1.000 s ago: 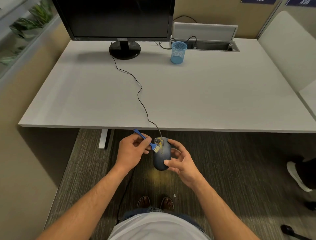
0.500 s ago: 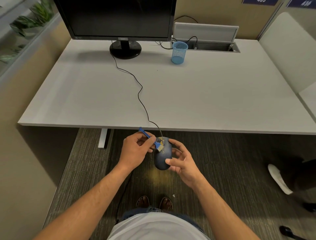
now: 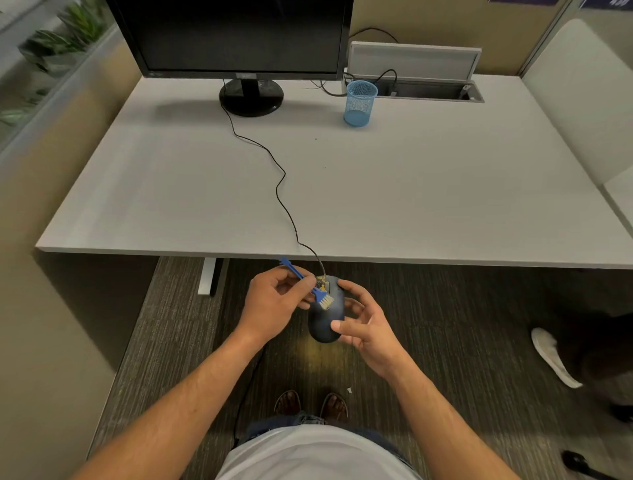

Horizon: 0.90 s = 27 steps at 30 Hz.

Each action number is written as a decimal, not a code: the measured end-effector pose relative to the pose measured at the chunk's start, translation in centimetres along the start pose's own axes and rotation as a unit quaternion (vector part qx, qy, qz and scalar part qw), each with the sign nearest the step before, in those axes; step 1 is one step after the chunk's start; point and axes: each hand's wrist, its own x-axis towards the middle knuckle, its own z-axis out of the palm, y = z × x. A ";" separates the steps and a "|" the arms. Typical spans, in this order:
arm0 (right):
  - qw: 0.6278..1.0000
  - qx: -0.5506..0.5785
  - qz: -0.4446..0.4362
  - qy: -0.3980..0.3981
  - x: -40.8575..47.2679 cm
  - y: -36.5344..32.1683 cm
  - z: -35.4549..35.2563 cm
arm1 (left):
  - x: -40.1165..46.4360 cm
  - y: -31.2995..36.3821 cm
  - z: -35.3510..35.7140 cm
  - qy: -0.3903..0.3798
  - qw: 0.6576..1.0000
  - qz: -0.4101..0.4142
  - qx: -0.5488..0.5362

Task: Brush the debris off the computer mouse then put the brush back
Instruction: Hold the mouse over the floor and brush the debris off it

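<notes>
Monitor bezel (image 3: 239, 73), upper middle of the frame: small marks at its lower left corner and at its centre, both too blurred to read.
Blue signs (image 3: 520, 1) on the wall, top right edge of the frame: cut off by the frame, no characters legible.
Computer mouse (image 3: 325, 315), lower middle of the frame: no brand or label can be read.
Mesh cup (image 3: 360, 102) on the counter (image 3: 445, 188): no text.

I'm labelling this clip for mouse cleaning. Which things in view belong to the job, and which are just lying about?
In the job:
computer mouse, in right hand
blue brush, in left hand

Lying about:
monitor
blue mesh cup
desk
</notes>
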 end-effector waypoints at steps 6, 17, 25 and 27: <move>1.000 -0.001 -0.003 0.005 0.1 0.0 -0.1 | 0.4 -0.4 0.2 0.010 0.999 0.001 0.052; 1.000 0.006 -0.002 0.001 0.1 0.2 -0.7 | 1.1 -0.3 -0.3 0.004 1.000 0.010 0.023; 1.000 -0.003 -0.009 -0.005 0.0 0.1 -0.5 | 2.1 -0.7 0.1 0.022 0.998 0.010 0.060; 1.000 0.000 -0.006 -0.004 0.0 0.0 -0.5 | 2.4 -0.7 -0.2 0.029 0.997 0.011 0.072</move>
